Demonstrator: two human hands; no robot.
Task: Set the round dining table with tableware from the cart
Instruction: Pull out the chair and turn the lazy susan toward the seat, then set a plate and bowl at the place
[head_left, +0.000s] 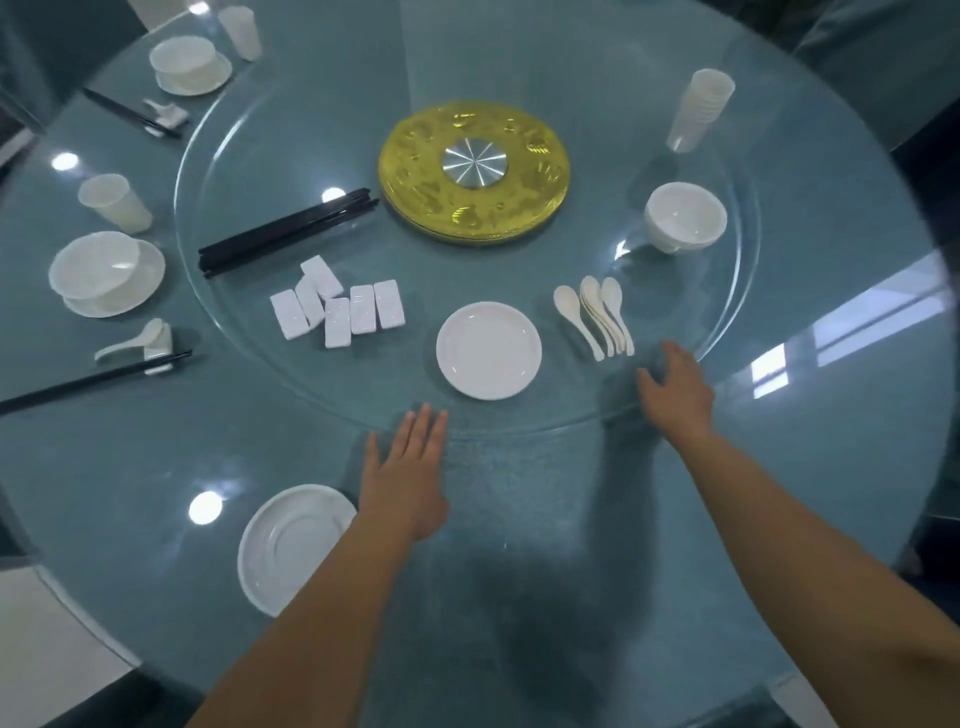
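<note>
My left hand (410, 467) lies flat with straight fingers at the near rim of the glass turntable (571, 410), empty. My right hand (675, 387) reaches over that rim just below several white spoons (597, 314), fingers loosely bent, holding nothing. A white plate (488, 351) sits on the turntable between the hands. Another white plate (291, 545) lies on the table left of my left forearm. White chopstick rests (337, 309), black chopsticks (285, 234), a white bowl (685, 215) and stacked cups (701, 109) stand on the turntable.
A gold hub (472, 171) marks the turntable's centre. Two laid places are on the left: bowl on plate (104, 273), cup (114, 202), spoon with chopsticks (135, 348); farther back another bowl (189, 62) and cup (240, 31).
</note>
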